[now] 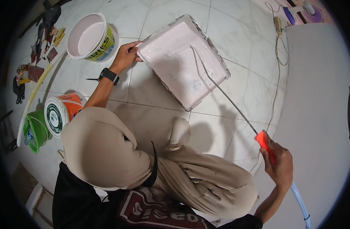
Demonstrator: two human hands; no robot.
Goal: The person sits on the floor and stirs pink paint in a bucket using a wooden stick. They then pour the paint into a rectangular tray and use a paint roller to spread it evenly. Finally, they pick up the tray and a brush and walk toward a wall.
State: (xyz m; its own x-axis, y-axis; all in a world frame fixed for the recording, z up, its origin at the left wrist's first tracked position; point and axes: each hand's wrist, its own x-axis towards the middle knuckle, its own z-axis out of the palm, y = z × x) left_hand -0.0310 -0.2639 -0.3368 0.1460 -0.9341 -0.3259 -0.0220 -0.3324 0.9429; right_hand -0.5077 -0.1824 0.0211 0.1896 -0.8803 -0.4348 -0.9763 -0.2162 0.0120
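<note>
My right hand (279, 162) is closed round the orange-red handle of a paint roller (236, 108). Its long metal rod reaches left to a paint tray (175, 82), where the bent end lies over the pale pink paint. The roller's head is hard to make out against the paint. With fingers bent over the rim, my left hand (126, 57) grips the tray's left corner. The tray sits at an angle on the tiles, its edges crusted with dark, dried smears. Just left of that hand stands an uncovered bucket (93, 40) of the same pale paint.
At left are a lidded orange-and-white bucket (64, 110), a green pail (37, 129), a long pale strip (35, 91) and scattered tools and sandpaper (36, 73). A cable (276, 87) runs along the grey wall (316, 95) at right. A light blue tube (300, 202) shows below my right hand.
</note>
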